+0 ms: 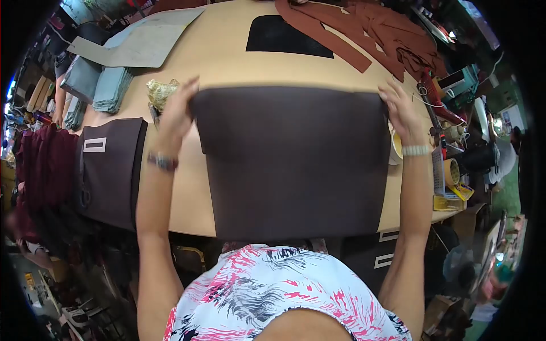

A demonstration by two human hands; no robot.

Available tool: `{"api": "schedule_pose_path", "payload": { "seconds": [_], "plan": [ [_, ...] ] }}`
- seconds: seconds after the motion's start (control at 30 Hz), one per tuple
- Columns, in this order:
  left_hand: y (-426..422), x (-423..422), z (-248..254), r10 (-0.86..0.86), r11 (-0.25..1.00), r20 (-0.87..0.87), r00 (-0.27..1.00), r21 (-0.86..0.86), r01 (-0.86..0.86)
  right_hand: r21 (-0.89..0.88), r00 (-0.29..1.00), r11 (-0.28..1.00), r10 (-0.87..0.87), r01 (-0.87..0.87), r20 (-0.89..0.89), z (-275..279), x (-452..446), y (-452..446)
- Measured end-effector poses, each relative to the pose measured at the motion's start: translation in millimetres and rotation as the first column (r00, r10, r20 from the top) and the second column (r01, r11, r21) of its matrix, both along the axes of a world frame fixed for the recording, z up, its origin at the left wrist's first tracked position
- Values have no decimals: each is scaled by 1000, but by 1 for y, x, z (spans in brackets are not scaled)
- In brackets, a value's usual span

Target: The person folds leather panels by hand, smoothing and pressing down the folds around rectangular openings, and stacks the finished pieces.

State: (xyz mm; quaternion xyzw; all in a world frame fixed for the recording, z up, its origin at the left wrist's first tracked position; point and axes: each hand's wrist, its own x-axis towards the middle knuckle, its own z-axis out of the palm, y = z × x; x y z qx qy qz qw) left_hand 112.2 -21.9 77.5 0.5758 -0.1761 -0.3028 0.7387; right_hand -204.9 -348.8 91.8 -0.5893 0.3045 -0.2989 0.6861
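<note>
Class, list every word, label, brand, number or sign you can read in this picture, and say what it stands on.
No text can be read.
The yellow packet at the right: any print is too small and blurred.
The pale rectangle on the folded dark cloth: no lettering shows.

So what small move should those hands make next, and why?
Perhaps slide the left hand down its side of the broad, dark brown-grey fabric to even it: that edge steps inward partway down, while the right hand, at the other upper corner, could steady it.
</note>
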Motion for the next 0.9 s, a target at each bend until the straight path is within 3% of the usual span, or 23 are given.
{"api": "schedule_pose_path", "payload": {
  "seconds": [0.03, 0.07, 0.13, 0.17, 0.2, 0.23, 0.27, 0.3, 0.33, 0.37, 0.4, 0.5, 0.6, 0.67, 0.73, 0.8, 0.9],
  "plan": [
    [-17, 38, -6, 12, 1000, -92, 996, -24, -15, 25, 998, 999, 49, -48, -27, -9, 24, -38],
    [-37, 55, 15, 56, 998, -127, 990, 11, -55, 4, 1000, 1000, -17, 17, 5, -8, 50, -59],
    [-64, 97, 42, 7, 999, -41, 999, -38, -9, 52, 996, 996, -72, 70, 58, 15, 84, -81],
    [-74, 114, 63, 74, 996, -113, 991, -43, -79, -51, 990, 997, 65, -59, 126, 30, 94, -110],
    [-81, 126, 84, 81, 984, 47, 996, -163, -72, -153, 960, 972, 206, -178, 190, 45, 104, -140],
    [-80, 129, 113, 38, 981, 104, 994, -193, -18, -155, 943, 988, 78, -28, 323, 79, 113, -115],
    [-80, 214, 117, -168, 932, 107, 980, -305, 193, -276, 895, 935, 308, -222, 324, 93, 113, -189],
    [-75, 142, 152, -71, 885, 216, 974, -438, 161, -399, 868, 878, 398, -265, 298, 106, 115, -268],
    [-66, 170, 158, -16, 858, 415, 910, -462, 225, -281, 824, 956, 97, 78, 559, 140, 108, -146],
    [-53, 160, 167, 17, 851, 465, 885, -472, 231, -283, 837, 948, 34, 145, 546, 162, 101, -108],
    [-42, 140, 169, 21, 860, 483, 876, -455, 231, -331, 820, 937, 104, 108, 562, 168, 89, -93],
    [-15, 101, 154, -15, 898, 499, 867, -374, 231, -403, 870, 899, 55, 170, 491, 164, 72, -40],
    [12, 87, 111, -128, 949, 462, 878, -200, 244, -464, 920, 874, 51, 148, 389, 122, 61, -10],
    [18, 44, 83, -70, 960, 410, 910, -221, 173, -515, 949, 852, 78, 95, 305, 79, 50, -19],
    [39, 43, 42, -115, 988, 359, 926, -53, 143, -537, 960, 823, -36, 186, 278, 49, 43, 20],
    [57, 24, 11, -188, 977, 263, 946, -49, 208, -685, 994, 720, -60, 109, 94, 15, 22, 39],
    [82, -13, -21, -211, 972, 254, 944, 158, 175, -611, 992, 792, -97, 24, -86, -34, -14, 73]
  ]
}}
